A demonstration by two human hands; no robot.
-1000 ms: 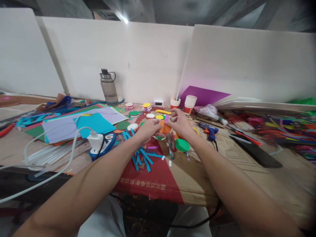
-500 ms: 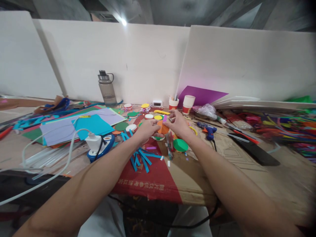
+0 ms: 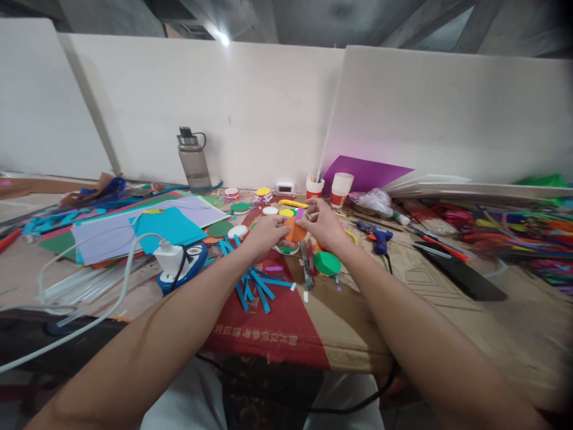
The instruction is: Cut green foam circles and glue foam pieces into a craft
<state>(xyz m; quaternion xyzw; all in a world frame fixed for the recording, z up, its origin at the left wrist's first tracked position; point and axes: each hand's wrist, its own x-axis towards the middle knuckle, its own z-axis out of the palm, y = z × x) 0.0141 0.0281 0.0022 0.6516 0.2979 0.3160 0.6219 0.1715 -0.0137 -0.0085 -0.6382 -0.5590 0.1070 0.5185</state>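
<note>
Holding an orange paper circle [image 3: 294,230] between them above the cluttered desk [image 3: 425,280], the left hand [image 3: 264,234] and right hand [image 3: 324,224] each pinched an edge, grip pressed on it, beside a green circle [image 3: 327,263].

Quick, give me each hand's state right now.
Left hand: closed on the orange paper piece.
Right hand: pinching the same piece's top edge.
</note>
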